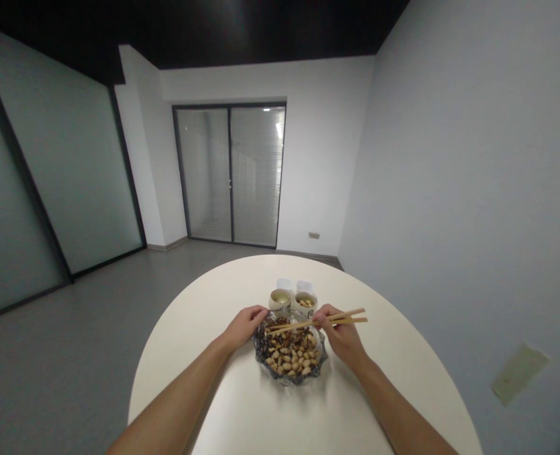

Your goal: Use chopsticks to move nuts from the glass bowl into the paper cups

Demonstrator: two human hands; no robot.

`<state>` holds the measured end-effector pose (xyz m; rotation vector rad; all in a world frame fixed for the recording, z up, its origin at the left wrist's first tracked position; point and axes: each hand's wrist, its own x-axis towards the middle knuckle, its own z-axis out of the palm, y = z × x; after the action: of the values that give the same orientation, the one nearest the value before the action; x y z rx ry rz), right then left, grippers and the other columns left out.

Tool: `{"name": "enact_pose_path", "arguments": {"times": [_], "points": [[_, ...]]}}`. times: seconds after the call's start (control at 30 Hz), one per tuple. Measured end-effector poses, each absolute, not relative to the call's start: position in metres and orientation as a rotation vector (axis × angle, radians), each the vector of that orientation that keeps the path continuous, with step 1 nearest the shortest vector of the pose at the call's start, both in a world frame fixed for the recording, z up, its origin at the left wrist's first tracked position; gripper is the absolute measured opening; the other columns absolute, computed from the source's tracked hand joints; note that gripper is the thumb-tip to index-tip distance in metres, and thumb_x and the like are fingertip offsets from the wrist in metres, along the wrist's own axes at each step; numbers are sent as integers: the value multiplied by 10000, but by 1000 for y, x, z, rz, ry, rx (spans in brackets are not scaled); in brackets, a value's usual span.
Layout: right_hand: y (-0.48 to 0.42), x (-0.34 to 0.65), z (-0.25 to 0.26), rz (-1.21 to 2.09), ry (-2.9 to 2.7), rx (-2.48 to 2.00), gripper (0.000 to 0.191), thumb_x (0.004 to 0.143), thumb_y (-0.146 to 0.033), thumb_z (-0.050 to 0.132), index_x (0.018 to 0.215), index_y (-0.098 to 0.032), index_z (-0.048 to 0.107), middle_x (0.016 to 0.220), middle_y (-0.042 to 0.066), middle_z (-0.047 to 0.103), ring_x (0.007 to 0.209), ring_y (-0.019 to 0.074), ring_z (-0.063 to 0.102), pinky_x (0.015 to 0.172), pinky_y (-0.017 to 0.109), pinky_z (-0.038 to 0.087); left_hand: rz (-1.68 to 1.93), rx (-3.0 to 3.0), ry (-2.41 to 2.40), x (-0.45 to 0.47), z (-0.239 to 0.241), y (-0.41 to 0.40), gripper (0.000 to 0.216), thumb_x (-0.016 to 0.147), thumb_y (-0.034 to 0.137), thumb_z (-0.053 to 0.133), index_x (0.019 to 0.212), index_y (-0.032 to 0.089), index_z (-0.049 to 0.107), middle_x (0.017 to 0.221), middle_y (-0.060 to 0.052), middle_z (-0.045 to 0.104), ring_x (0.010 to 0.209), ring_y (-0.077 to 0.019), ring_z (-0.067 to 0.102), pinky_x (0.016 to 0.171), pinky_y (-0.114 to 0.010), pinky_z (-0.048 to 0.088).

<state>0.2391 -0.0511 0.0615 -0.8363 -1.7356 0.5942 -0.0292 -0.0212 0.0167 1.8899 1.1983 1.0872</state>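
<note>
A clear glass bowl (291,380) with a wavy rim stands on the table, holding pale shelled-looking nuts (287,361) at the front and darker brown and black pieces (263,344) at the back and left. My left hand (243,327) grips the bowl's left rim with its fingertips. In my right hand (340,336), closed at the bowl's right rim, is a pair of wooden chopsticks (351,315); their tips point left over the dark pieces. Whether anything is pinched between the tips is too small to tell. Just behind the bowl are two small cups, the left cup (280,299) and the right cup (305,303), which contains some nuts.
Two small white containers (284,284) sit behind the cups on the round white table (189,316). A white wall (450,189) rises close on the right. Glass doors (230,177) stand across the room.
</note>
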Motion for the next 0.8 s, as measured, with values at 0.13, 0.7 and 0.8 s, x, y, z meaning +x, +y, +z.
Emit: {"name": "enact_pose_path", "arguments": {"times": [0.13,0.7,0.8], "points": [[-51,239,61,628,-1752,-823,386,903,-503,566,679,-194,625,624,23,599,607,169,547,575,274,423,1084,1889,1194,-29,18,-22,453,921,517,462,953,149,723,939,-72,746,889,-236,644,797,-309,471],[-53,240,66,630,-1760,-861,349,892,-449,585,678,-184,662,596,18,617,571,162,550,538,261,410,1081,1875,1192,-29,19,-23,455,917,520,461,955,155,730,951,-72,751,901,-241,648,804,-312,472],[-53,240,66,623,-1766,-871,353,895,-455,578,680,-187,659,596,20,622,568,162,552,534,262,410,1081,1879,1204,-29,19,-23,457,913,528,467,953,158,732,946,-69,751,897,-240,645,800,-309,471]]}}
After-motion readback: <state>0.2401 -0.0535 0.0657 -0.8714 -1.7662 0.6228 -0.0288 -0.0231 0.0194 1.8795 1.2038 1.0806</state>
